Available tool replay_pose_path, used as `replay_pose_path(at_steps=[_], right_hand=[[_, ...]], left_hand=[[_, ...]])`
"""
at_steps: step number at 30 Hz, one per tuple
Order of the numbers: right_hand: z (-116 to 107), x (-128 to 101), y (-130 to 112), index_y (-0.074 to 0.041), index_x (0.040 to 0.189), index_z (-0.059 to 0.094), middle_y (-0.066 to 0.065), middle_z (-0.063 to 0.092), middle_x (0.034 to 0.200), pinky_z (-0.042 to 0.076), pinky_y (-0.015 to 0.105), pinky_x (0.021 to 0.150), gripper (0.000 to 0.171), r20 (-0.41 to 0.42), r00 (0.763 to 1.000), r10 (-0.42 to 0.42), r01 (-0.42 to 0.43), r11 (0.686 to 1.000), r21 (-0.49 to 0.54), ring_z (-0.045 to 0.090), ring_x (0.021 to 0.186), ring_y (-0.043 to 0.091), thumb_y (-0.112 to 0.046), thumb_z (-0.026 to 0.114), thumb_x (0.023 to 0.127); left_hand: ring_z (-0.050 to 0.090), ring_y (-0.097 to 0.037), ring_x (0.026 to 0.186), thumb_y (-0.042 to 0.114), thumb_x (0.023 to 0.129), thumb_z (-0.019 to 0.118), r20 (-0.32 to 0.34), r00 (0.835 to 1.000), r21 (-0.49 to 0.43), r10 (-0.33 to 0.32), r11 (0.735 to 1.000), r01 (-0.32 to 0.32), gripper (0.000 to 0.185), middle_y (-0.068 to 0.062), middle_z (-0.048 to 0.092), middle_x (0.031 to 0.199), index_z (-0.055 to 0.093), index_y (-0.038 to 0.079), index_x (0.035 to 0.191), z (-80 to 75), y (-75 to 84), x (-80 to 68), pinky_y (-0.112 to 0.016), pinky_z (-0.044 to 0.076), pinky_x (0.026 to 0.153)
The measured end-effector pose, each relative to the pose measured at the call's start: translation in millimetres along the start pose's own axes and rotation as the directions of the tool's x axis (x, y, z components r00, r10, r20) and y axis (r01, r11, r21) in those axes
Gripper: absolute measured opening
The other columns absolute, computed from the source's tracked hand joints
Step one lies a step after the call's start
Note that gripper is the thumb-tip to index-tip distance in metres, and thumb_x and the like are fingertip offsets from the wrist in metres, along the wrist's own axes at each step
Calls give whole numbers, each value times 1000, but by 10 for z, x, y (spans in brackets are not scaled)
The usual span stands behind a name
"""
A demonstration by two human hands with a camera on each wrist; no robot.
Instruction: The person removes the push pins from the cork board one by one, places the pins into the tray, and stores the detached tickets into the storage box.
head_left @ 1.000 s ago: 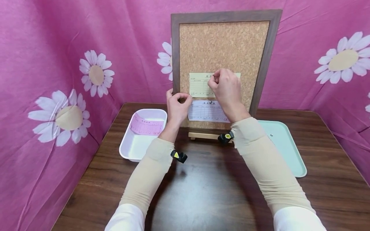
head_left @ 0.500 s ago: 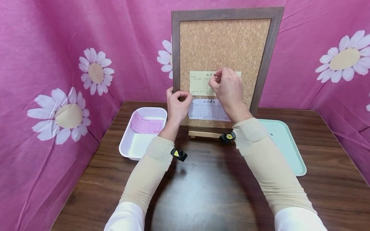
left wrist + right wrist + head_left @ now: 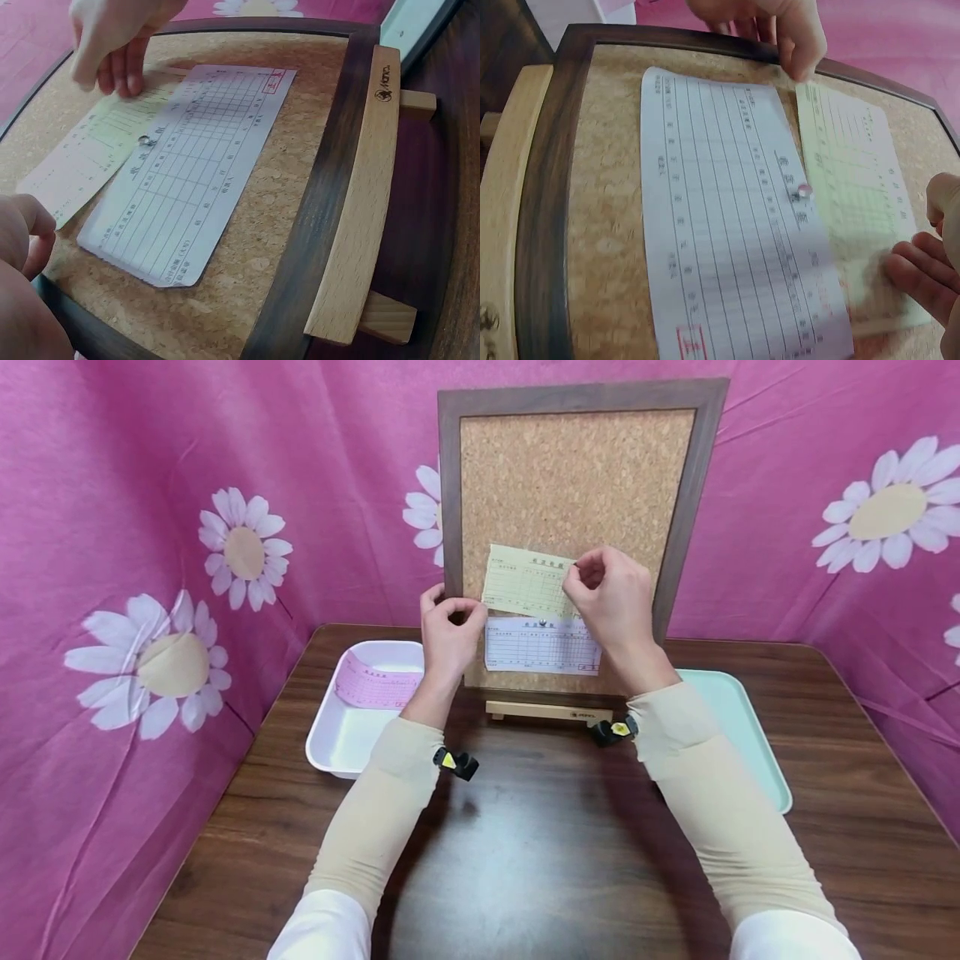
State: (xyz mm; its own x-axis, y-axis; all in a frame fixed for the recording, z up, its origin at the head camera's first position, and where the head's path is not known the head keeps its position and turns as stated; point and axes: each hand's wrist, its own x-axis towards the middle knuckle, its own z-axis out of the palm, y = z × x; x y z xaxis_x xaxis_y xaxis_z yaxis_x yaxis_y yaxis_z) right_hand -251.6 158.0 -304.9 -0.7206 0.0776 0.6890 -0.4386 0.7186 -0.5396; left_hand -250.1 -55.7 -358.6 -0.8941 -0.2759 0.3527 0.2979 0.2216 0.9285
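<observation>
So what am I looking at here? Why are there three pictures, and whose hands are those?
These are a person's two hands, filmed by three small cameras at one moment. The big picture comes from a camera on the person's head, looking down at a brown table. The other two come from cameras strapped to each wrist, so they see the same things very close and tilted.

On the table stands a cork board in a dark frame, on a little wooden stand. A white slip is pinned to it with a pin. The left hand pinches the left edge of a yellow slip, which sits tilted on the board, and the right hand holds its right end.

Left of the board is a white tray with a pink slip in it. On the right lies a pale green tray.
</observation>
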Motion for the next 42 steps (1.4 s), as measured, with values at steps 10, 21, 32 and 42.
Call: replay_pose_path(at_steps=[10, 21, 32, 42], right_hand=[[-227, -164, 218, 8, 98, 74, 24, 77, 90, 37, 7, 70, 18, -33, 999, 4, -2, 999, 54, 63, 75, 18, -8, 68, 94], [-386, -287, 390, 8, 97, 74, 23, 76, 86, 37, 6, 72, 17, -53, 998, -16, 18, 999, 39, 48, 71, -18, -8, 69, 93], [-580, -409, 517, 6, 95, 75, 23, 76, 83, 37, 3, 71, 15, -73, 997, -33, 34, 999, 11, 46, 71, -23, -7, 70, 93], [-803, -590, 701, 4, 96, 77, 18, 77, 83, 41, 2, 71, 12, -97, 995, 5, -4, 1000, 11, 51, 71, -25, -6, 72, 92]], left_hand=[[51, -19, 118, 8, 87, 72, -96, 995, -4, 30, 1000, -31, 16, -9, 62, 126, 80, -5, 90, -161, -45, 20, -25, 44, 96], [64, -2, 64, -2, 89, 69, -165, 986, -227, -38, 974, -1, 10, 10, 67, 68, 75, 2, 83, -368, -107, 86, -18, 57, 65], [76, -11, 62, -14, 91, 62, -193, 979, -411, -62, 911, -23, 23, -6, 70, 74, 66, 7, 81, -581, -177, 142, -29, 66, 67], [73, -9, 63, -17, 87, 63, -263, 964, -396, -48, 916, -62, 29, -6, 67, 86, 67, 10, 75, -812, -197, 156, -30, 67, 68]])
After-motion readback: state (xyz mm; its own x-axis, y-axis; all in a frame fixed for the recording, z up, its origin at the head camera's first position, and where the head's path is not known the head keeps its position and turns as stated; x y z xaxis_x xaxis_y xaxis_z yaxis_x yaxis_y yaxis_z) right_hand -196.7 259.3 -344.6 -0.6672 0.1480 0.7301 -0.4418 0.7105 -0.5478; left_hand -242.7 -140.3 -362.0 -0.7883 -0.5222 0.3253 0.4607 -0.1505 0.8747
